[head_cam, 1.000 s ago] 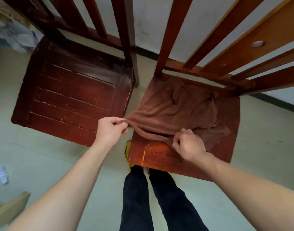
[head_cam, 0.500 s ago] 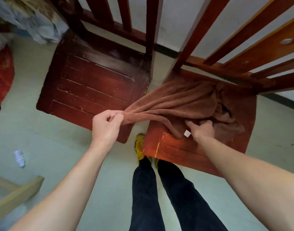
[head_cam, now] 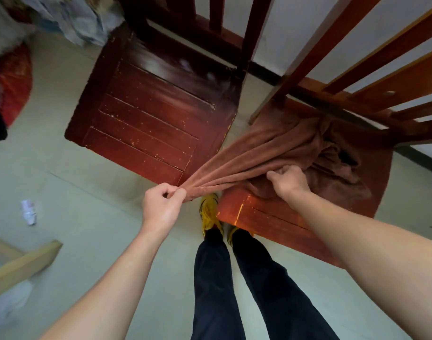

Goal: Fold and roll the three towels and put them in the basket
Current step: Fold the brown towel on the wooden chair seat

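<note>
Left hand [head_cam: 162, 203] pinches one corner of the brown towel [head_cam: 278, 153] between thumb and fingers, and has drawn it further left, past the front-left corner of the right chair seat [head_cam: 259, 217], so the cloth now runs taut in a narrow band. Right hand [head_cam: 288, 181] has shifted up onto the towel, fingers curled closed on a fold near the seat's front edge. The remainder lies bunched toward the seat's back-right. Judgement: spreading is under way; no fold made. The left chair seat [head_cam: 148, 123] is bare; no basket visible.
</note>
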